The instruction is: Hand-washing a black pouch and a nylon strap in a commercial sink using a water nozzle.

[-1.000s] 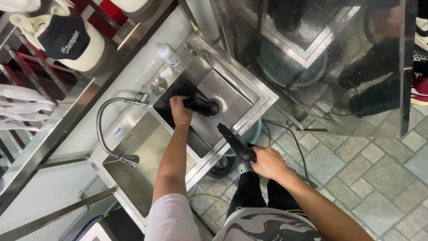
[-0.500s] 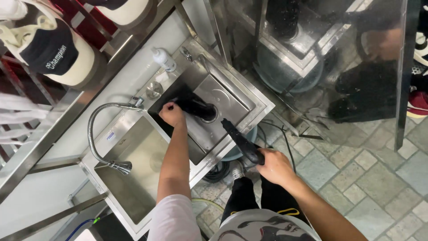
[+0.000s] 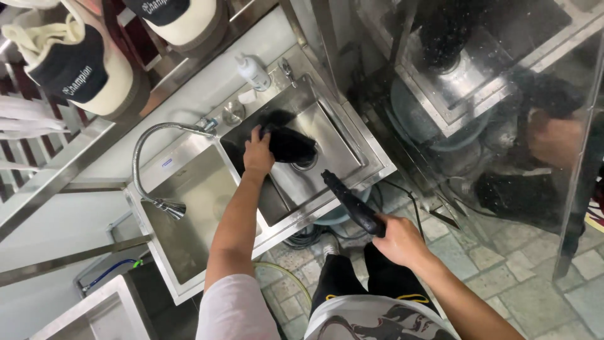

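Nearest the camera, the right hand [image 3: 397, 240] was wrapped in a closed fist around the grip of a black pistol-shaped spray gun [image 3: 352, 203], whose barrel pointed up toward the basin. It hung over the front edge of the stainless steel double sink [image 3: 352, 141], just clear of the metal.

Farther in, the left hand [image 3: 258, 153] reached into the right-hand basin, its fingers curled over the edge of a dark, limp black item [image 3: 290, 145], likely a shoe or a cloth, which it pinned against the basin floor beside the round drain. What it was could not be told for certain.

The work looked to be at the rinsing or blowing stage: item steadied, nozzle aimed. The next move would call for a firm hold while the stream struck.

Beyond, a curved flexible steel faucet [image 3: 143, 165] drooped over the left basin, and a white pump bottle [image 3: 253, 71] stood on the sink's back ledge.
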